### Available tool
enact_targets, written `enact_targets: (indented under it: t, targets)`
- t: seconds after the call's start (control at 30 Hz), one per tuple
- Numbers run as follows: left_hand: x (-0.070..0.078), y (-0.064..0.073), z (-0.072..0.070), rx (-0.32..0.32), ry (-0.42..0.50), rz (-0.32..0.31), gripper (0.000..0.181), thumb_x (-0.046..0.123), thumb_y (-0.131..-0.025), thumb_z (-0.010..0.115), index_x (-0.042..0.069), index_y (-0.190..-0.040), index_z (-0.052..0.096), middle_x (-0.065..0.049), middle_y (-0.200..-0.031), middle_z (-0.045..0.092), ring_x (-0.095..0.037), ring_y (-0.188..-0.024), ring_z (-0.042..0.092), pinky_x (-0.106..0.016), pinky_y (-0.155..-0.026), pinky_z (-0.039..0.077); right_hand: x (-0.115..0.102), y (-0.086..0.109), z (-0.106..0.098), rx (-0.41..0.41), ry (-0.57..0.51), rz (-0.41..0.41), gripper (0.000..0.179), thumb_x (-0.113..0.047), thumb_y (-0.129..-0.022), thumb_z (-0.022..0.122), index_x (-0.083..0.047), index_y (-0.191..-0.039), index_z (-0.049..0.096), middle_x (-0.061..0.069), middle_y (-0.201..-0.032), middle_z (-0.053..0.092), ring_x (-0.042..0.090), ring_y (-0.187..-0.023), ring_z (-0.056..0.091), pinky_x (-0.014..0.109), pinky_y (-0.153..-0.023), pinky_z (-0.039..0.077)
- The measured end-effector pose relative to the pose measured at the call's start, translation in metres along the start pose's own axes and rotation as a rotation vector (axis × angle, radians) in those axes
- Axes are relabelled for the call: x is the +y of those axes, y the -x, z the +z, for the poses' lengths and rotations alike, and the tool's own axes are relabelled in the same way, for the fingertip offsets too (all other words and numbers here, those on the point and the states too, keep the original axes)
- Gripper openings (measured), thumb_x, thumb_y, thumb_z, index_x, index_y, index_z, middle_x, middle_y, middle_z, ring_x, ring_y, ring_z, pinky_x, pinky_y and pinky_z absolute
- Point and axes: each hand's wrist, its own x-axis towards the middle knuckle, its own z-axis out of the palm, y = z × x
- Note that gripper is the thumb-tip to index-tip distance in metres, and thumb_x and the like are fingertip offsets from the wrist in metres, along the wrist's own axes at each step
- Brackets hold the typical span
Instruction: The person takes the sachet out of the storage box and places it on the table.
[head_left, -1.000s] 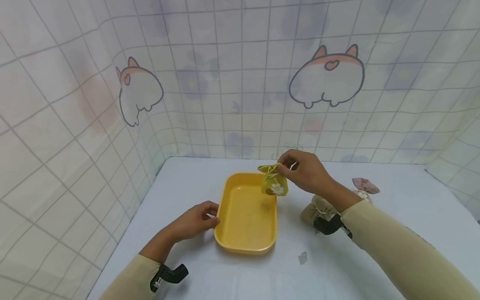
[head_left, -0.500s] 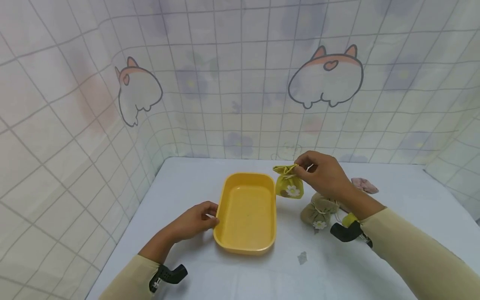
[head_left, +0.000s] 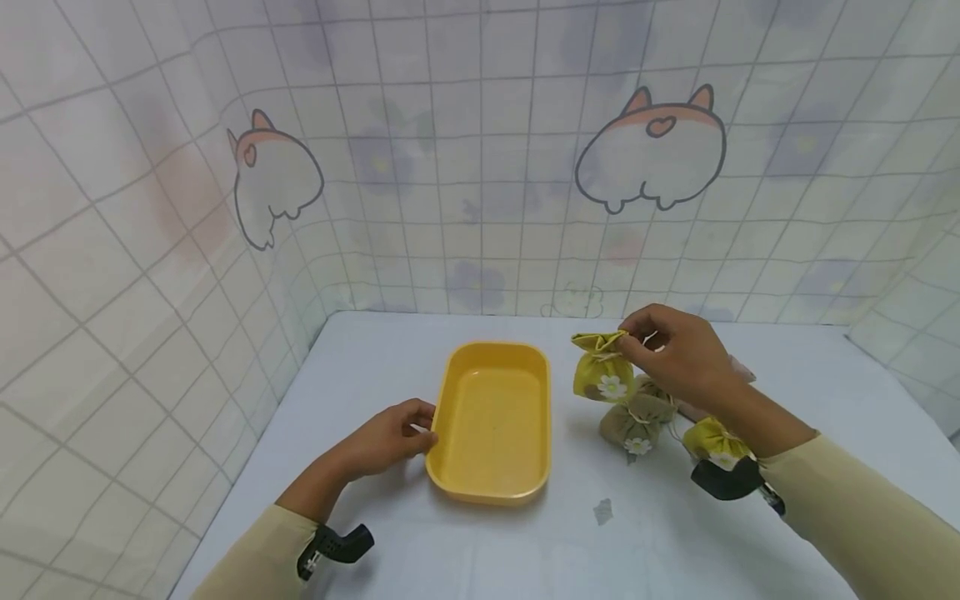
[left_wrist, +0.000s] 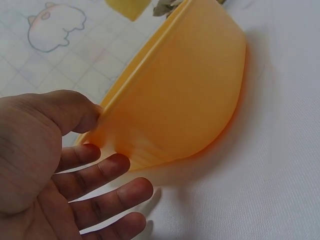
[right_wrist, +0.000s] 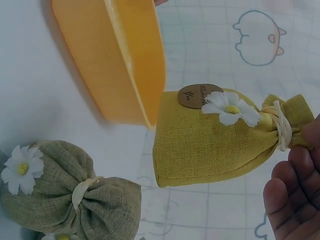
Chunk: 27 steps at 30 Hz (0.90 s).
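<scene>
My right hand (head_left: 678, 346) pinches the gathered neck of a mustard-yellow cloth drawstring pouch (head_left: 603, 377), which hangs above the table. In the right wrist view, the pouch (right_wrist: 215, 140) carries a white flower, a round brown tag and a pale tie. Beside the yellow plastic tray (head_left: 437, 467) is my left hand (head_left: 390, 440). Its thumb touches the left rim, while the other fingers lie loosely extended along the outer wall in the left wrist view. A grey-green pouch (head_left: 626, 425) sits below the held one, and a second yellow pouch (head_left: 712, 442) lies under my right forearm.
Part of a pink pouch (head_left: 741, 368) shows behind my right wrist. A grey patch (head_left: 603, 512) marks the white table (head_left: 540, 558) in front. Gridded cloth (head_left: 480, 167) with cartoon animals hangs behind and at the sides.
My right hand has carried the yellow pouch rightward from over the tray's right edge to near the grey-green pouch. The second yellow pouch has come into sight. My left hand stays at the tray.
</scene>
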Motion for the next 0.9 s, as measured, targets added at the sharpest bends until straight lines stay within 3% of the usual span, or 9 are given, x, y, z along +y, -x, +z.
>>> enact_targets:
  t: [0.3, 0.63, 0.9]
  targets:
    - [0.003, 0.0, -0.001, -0.002, 0.002, -0.005, 0.036, 0.03, -0.098, 0.07, 0.019, -0.131, 0.062, 0.003, -0.121, 0.065, -0.019, -0.112, 0.063, -0.048, -0.097, 0.052, 0.009, 0.017, -0.013, 0.037, 0.024, -0.026, 0.011, -0.024, -0.1, 0.067, -0.015, -0.104, 0.069, -0.001, -0.096, 0.07, 0.019, -0.086, 0.064, 0.033, -0.07, 0.05]
    - [0.005, 0.001, 0.0, 0.008, 0.002, -0.013, 0.035, 0.028, -0.099, 0.069, 0.017, -0.131, 0.062, 0.004, -0.12, 0.065, -0.019, -0.111, 0.063, -0.047, -0.096, 0.052, 0.022, 0.032, -0.023, 0.074, 0.052, 0.003, 0.01, -0.023, -0.098, 0.068, -0.014, -0.103, 0.07, 0.001, -0.095, 0.069, 0.021, -0.085, 0.063, 0.028, -0.066, 0.048]
    - [0.004, 0.003, 0.001, 0.004, 0.006, -0.002, 0.035, 0.029, -0.099, 0.069, 0.017, -0.131, 0.062, 0.003, -0.121, 0.065, -0.021, -0.113, 0.063, -0.047, -0.095, 0.053, 0.03, 0.043, -0.027, 0.089, 0.08, 0.026, 0.011, -0.023, -0.097, 0.07, -0.013, -0.101, 0.07, 0.0, -0.092, 0.071, 0.022, -0.085, 0.064, 0.036, -0.069, 0.047]
